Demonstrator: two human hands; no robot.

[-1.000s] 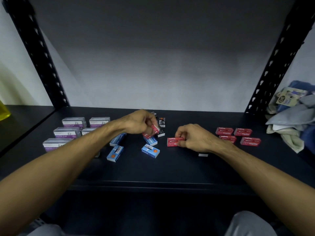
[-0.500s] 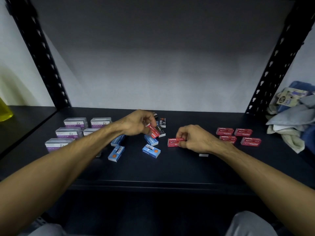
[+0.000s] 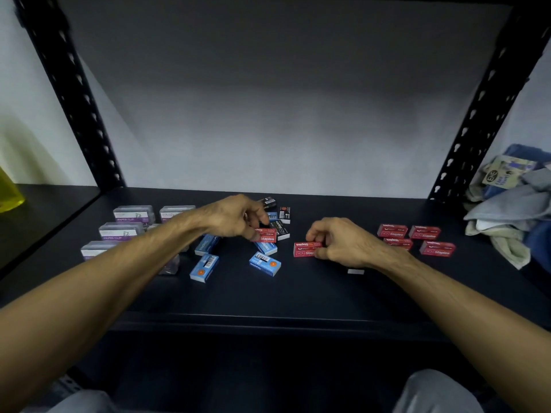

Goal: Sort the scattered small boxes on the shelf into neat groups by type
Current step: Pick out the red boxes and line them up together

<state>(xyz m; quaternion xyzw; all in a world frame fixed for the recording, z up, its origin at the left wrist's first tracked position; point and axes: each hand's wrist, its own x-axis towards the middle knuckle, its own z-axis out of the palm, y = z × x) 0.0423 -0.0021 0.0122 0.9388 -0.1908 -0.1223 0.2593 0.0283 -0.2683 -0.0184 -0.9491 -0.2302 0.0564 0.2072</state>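
Dark shelf (image 3: 298, 293). Sorted red group (image 3: 417, 238), far right. Right hand (image 3: 340, 242) pinches a red staple box (image 3: 305, 249), long axis left-right, the group lying to its right. Left hand (image 3: 235, 219) pinches a second red box (image 3: 266, 235) amid the centre clutter, farther from that group.

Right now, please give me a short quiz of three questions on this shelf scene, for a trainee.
1. True or false: the right hand holds a red staples box.
2. Which boxes stand grouped at the far left of the shelf? A) paper clip boxes B) black boxes C) red boxes
3. How many red boxes lie in the group at the right?

Key:
1. True
2. A
3. Four; the left hand holds another red box near the middle.
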